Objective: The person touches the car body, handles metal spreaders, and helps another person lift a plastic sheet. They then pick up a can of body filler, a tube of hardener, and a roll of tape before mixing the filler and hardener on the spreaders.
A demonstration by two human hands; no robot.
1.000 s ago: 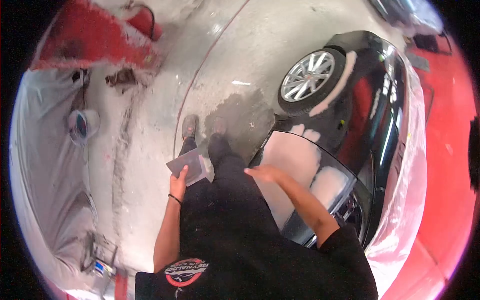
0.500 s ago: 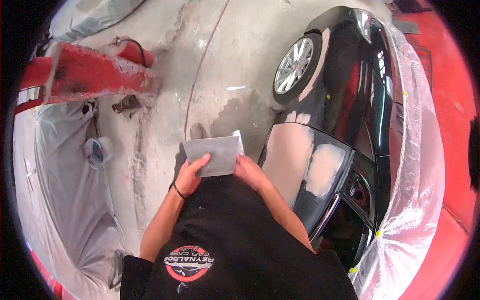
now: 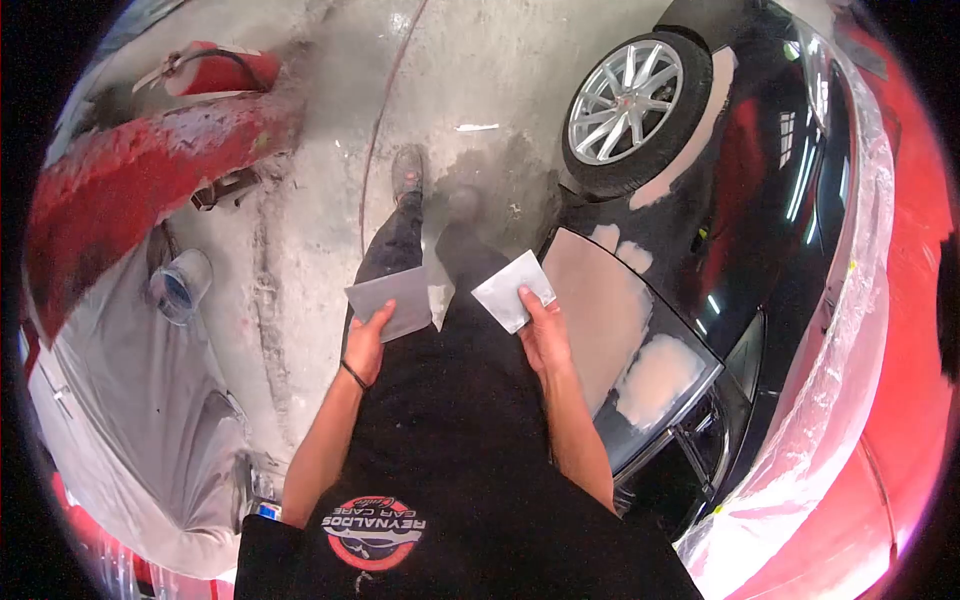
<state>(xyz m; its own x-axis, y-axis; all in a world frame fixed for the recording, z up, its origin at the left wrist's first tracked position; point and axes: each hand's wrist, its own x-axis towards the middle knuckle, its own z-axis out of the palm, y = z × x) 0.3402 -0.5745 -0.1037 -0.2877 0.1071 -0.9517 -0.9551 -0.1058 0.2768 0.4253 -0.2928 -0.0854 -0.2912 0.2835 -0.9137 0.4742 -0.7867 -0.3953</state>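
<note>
My left hand (image 3: 366,340) is closed on a grey sheet of what looks like sandpaper (image 3: 408,300), its thumb lying across the face. In my right hand (image 3: 546,336) is a smaller, whitish folded sheet (image 3: 503,291), pinched under the thumb. The two pieces are apart, both held over my legs. To the right stands a black car (image 3: 740,190), with a broad beige patch (image 3: 590,300) on its door and a smaller patch (image 3: 660,380) beside it. My right hand is near the door without touching it.
A silver-spoked wheel (image 3: 625,105) and clear plastic sheeting (image 3: 800,430) are on the right. To the left are a red painted beam (image 3: 150,180), a bucket (image 3: 183,287) and a grey cover (image 3: 130,400). A thin hose (image 3: 383,110) crosses the concrete floor.
My hands have moved apart. The whitish folded sheet, mostly behind the grey one before, is now separate in my right hand. My view has tilted, bringing my legs and shoes into sight.
</note>
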